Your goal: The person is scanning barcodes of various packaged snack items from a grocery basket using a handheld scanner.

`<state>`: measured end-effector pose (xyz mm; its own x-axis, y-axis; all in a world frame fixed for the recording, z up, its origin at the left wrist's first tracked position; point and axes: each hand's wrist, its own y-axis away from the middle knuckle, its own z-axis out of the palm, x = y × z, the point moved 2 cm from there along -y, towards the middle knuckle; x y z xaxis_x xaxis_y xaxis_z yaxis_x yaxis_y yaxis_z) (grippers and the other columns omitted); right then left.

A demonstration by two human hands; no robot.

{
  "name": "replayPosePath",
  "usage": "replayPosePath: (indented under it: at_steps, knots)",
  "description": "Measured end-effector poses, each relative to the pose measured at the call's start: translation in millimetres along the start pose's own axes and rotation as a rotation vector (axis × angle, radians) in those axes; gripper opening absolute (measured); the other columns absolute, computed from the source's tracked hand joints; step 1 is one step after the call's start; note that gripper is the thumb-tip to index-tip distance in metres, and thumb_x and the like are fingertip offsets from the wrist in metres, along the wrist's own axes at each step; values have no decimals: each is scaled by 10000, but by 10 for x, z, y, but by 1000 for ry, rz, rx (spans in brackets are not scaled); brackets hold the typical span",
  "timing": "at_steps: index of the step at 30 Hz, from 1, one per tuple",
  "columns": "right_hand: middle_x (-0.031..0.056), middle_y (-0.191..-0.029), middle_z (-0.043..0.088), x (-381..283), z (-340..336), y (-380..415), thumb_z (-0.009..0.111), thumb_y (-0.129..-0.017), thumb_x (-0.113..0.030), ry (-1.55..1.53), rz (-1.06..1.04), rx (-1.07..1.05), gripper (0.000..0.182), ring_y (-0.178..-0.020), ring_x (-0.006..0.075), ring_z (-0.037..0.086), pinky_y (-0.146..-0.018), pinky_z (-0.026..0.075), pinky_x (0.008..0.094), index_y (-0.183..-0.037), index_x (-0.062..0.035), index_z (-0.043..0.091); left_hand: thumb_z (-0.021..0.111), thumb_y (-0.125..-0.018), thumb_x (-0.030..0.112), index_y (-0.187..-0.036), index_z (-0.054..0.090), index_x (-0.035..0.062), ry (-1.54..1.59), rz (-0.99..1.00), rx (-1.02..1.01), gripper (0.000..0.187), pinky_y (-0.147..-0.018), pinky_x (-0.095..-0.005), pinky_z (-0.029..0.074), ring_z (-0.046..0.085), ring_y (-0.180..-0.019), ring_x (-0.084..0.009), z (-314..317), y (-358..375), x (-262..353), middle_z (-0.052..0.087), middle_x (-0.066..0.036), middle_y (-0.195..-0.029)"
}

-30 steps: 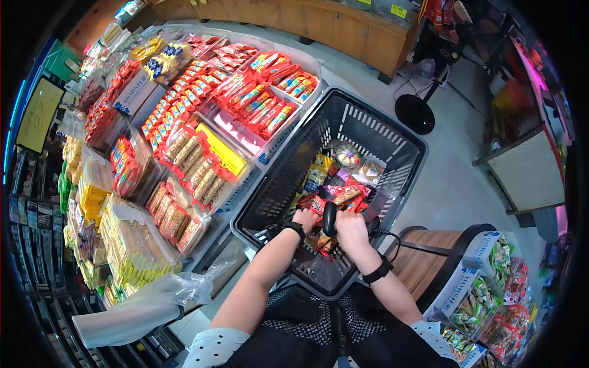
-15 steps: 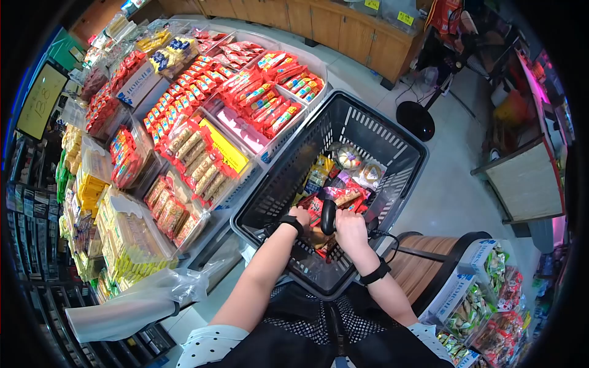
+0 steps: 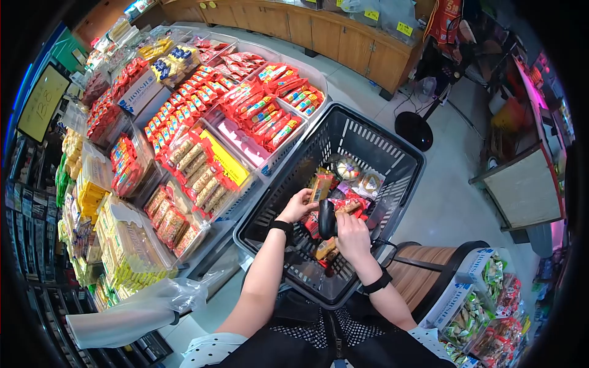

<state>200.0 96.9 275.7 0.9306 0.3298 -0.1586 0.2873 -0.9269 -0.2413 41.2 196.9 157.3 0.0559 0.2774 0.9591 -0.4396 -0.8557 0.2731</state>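
My left hand (image 3: 297,205) is inside the black basket (image 3: 264,211), its fingers pinching an orange-brown wrapped snack (image 3: 320,187). The snack stands up above the other packets. Just to the right, my right hand (image 3: 352,236) has its fingers bent beside a wrapped snack with red ends (image 3: 348,205), near the basket's black curved handle grip (image 3: 327,218); what its fingertips hold is partly hidden. Under both hands lie several red, yellow and purple packets. A round clear-wrapped item (image 3: 346,168) and another clear pack (image 3: 371,183) rest farther back in the basket.
Left of the basket stands a display of divided bins with red-wrapped snacks (image 3: 199,178). A plastic bag roll (image 3: 123,319) is at the lower left. Lower right, a round wooden stand (image 3: 417,270) adjoins more snack bins (image 3: 469,319). A black round base (image 3: 414,130) stands behind.
My left hand has risen from low in the basket and now has the orange-brown snack in its fingers. My right hand has shifted slightly, and the basket appears a little lower in view.
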Motion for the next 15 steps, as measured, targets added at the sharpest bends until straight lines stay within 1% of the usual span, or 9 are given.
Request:
replayPosePath:
  at_steps: [1,5,8,10,11,12,14,15]
  knots:
    - [92,-742,517,8,-12,2,624,-531,-27,-66,-3,14,359,-703,229,539,-633,413,318,-871,-16,510,583,-785,-37,-1096,447,3,50,12,-26,341,-770,-255,460,565,-864,-114,27,2,30,590,-61,-972]
    - [87,-706,518,53,82,48,609,-562,-52,-54,-32,-63,313,-672,228,540,-633,415,311,-857,-15,510,576,-784,-50,-1115,442,6,87,86,-30,362,-766,-257,460,565,-863,-111,94,-10,35,587,-55,-974]
    - [85,-712,519,73,47,65,609,-557,-42,-58,-28,-90,343,-683,229,542,-634,415,313,-886,-13,514,583,-781,-40,-1120,445,9,65,96,-21,370,-744,-254,464,563,-850,-109,128,-8,38,591,-52,-952]
    - [86,-720,519,55,-19,65,608,-553,-36,-103,-36,-52,366,-692,231,541,-637,415,318,-906,-11,515,590,-784,-17,-1104,466,19,-129,52,72,345,-728,-246,463,561,-830,-110,96,55,88,596,-51,-937]
    - [86,-727,518,34,-57,70,608,-550,-31,-145,-34,-17,388,-701,234,540,-639,415,322,-926,-9,516,580,-796,0,-1092,485,39,-201,96,125,314,-709,-245,463,553,-801,-103,74,108,117,605,-50,-884]
    - [87,-749,517,20,-84,82,614,-541,-30,-137,-29,-24,435,-720,240,537,-646,414,335,-964,-7,516,599,-778,38,-1069,511,39,-307,-10,175,304,-723,-285,470,592,-799,-156,74,224,331,628,-94,-864]
    - [66,-783,512,6,-37,131,728,-529,-171,-38,-42,-65,501,-759,219,532,-674,411,327,-956,-31,504,624,-740,76,-1044,530,24,-531,55,301,322,-747,-336,465,612,-830,-246,27,446,622,631,-153,-868]
    - [65,-782,508,9,12,150,716,-525,-145,-26,-41,-77,494,-756,219,528,-675,407,329,-958,-32,508,636,-715,104,-1017,544,15,-468,10,340,328,-768,-366,454,594,-871,-307,-15,571,717,616,-181,-897]
